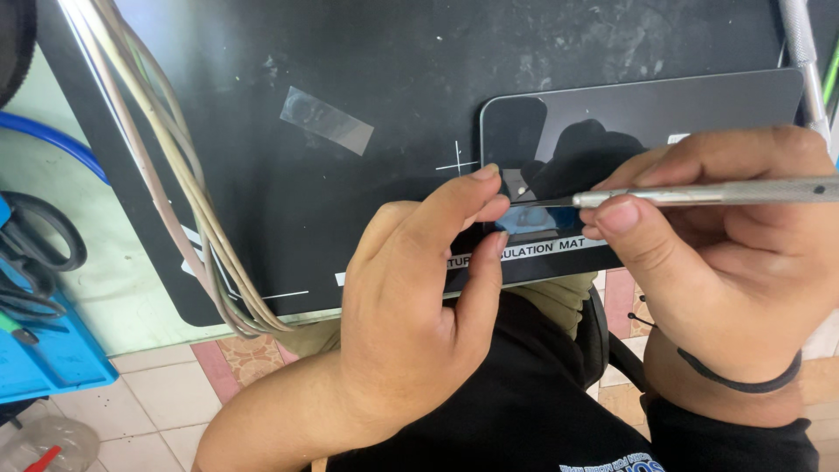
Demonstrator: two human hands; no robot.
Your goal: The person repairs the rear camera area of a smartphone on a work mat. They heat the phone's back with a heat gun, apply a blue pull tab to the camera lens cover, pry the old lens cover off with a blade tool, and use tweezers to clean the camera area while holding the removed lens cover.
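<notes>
A dark tablet point(664, 105) lies glossy side up on a black work mat point(288, 175) at the table's near edge. My left hand point(419, 297) rests on the tablet's near left corner, fingertips pressing on its edge. My right hand point(725, 253) grips a thin silver metal tool point(699, 194) like a pen, its fine tip pointing left to the spot by my left fingertips. A small bluish reflection shows on the glass under the tip.
A bundle of beige cables point(175, 175) runs down the mat's left side. A strip of clear tape point(326, 121) sticks to the mat. Black scissors point(39, 236) lie on a blue tray point(44, 350) at the left. A metal rod point(804, 52) stands at the upper right. Tiled floor lies below.
</notes>
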